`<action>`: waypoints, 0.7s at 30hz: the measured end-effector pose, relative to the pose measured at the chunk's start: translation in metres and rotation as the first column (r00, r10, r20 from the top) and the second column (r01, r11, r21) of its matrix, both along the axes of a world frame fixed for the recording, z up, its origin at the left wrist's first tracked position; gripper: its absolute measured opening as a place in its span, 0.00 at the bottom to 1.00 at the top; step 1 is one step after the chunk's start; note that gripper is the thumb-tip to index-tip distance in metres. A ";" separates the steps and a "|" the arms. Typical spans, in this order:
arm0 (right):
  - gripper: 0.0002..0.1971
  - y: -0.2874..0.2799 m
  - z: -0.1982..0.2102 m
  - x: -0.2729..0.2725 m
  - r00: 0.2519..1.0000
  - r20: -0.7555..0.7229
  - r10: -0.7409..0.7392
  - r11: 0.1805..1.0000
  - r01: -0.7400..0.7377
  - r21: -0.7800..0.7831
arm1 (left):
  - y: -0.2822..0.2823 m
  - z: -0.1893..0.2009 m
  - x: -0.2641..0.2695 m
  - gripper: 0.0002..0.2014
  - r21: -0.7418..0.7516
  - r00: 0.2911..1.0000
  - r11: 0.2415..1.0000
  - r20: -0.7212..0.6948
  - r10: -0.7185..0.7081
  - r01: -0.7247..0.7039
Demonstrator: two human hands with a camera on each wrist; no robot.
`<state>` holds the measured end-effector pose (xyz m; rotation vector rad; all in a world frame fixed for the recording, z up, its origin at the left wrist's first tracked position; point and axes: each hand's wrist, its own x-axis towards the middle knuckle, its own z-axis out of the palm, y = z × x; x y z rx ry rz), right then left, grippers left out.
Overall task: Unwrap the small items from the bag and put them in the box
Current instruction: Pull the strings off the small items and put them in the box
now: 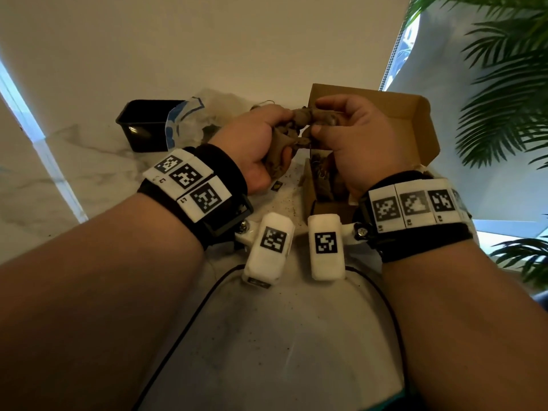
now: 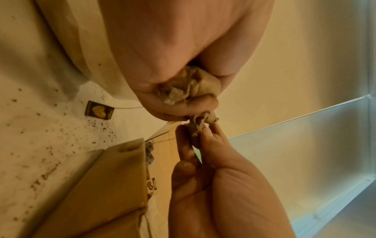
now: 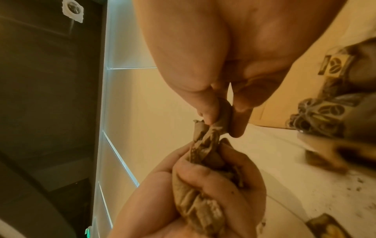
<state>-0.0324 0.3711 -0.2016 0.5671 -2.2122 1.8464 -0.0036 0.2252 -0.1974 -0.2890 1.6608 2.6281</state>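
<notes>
A crumpled brown paper-wrapped item [image 1: 298, 126] is held between both hands above the table. My left hand [image 1: 267, 137] grips its bulk in a curled fist, and the wrapper [image 2: 189, 87] bulges out between the fingers. My right hand [image 1: 323, 120] pinches the twisted end [image 3: 221, 116] between thumb and fingers. The open cardboard box [image 1: 415, 120] stands just behind and under the right hand, with several brown patterned items [image 3: 325, 112] inside. The clear plastic bag [image 1: 189, 117] with a blue strip lies behind the left hand.
A black tub [image 1: 142, 126] stands at the back left beside the bag. A small dark tag with a yellow bean mark [image 2: 99, 110] lies on the white marble table [image 1: 267, 336], among dark crumbs. Palm leaves [image 1: 504, 84] hang at the right.
</notes>
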 end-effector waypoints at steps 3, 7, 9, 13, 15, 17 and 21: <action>0.12 0.001 -0.001 0.000 1.000 0.013 0.016 0.998 -0.016 -0.056 | -0.002 0.001 0.001 0.07 -0.001 0.999 0.999 -0.014 0.033 -0.033; 0.10 0.000 0.003 -0.001 0.996 0.082 0.019 0.994 -0.010 -0.111 | -0.001 0.001 0.002 0.04 0.023 0.996 0.996 -0.011 0.083 -0.083; 0.10 -0.002 0.006 -0.003 0.979 0.186 0.090 0.952 -0.029 -0.305 | -0.002 0.002 0.002 0.05 0.064 0.993 0.991 -0.014 0.120 -0.119; 0.15 0.001 0.009 -0.002 0.925 0.296 0.238 0.839 -0.043 -0.543 | -0.005 0.004 0.003 0.05 0.091 0.987 0.984 -0.044 0.155 -0.151; 0.17 0.003 0.010 -0.001 0.906 0.302 0.297 0.800 -0.064 -0.596 | -0.005 0.003 0.004 0.07 0.068 0.985 0.984 -0.044 0.169 -0.165; 0.14 0.006 0.012 0.000 0.890 0.313 0.330 0.782 -0.073 -0.619 | -0.004 0.001 0.003 0.09 0.035 0.977 0.978 -0.053 0.206 -0.204; 0.10 0.006 0.013 0.003 0.890 0.292 0.350 0.781 -0.104 -0.616 | -0.002 -0.001 0.003 0.08 -0.058 0.980 0.980 -0.076 0.184 -0.189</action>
